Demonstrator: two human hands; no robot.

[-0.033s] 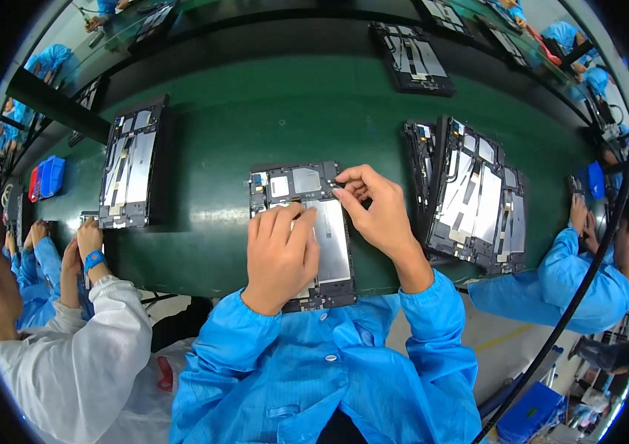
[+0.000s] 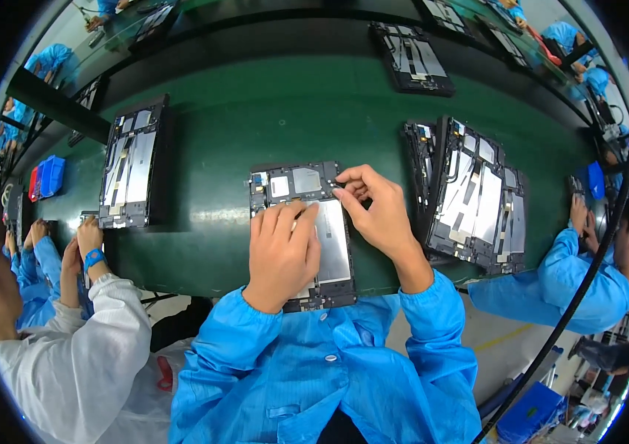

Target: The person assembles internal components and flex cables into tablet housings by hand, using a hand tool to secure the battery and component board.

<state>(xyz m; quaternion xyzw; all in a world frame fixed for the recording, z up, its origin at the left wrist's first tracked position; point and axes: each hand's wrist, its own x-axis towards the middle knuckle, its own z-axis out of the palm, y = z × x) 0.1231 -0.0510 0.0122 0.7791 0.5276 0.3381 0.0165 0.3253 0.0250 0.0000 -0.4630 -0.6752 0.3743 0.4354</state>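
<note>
An opened tablet (image 2: 335, 248), black-framed with silver panels inside, lies in front of me at the table's near edge. My left hand (image 2: 281, 251) rests over its left and middle part, palm down, fingers laid across the panels and hiding them. At the tablet's upper right edge, the thumb and forefinger of my right hand (image 2: 377, 211) come together in a pinch. Whatever sits between those fingertips is too small to make out. The right hand's other fingers are curled.
Several similar opened tablets (image 2: 470, 192) are stacked, overlapping, to my right. Another tablet (image 2: 133, 166) lies at the left, and one more (image 2: 412, 59) sits farther back on the green table (image 2: 211, 148). Co-workers sit on both sides. A black cable (image 2: 588, 281) hangs at the right.
My left hand has shifted very slightly to the right on the tablet. My right hand and everything else look the same.
</note>
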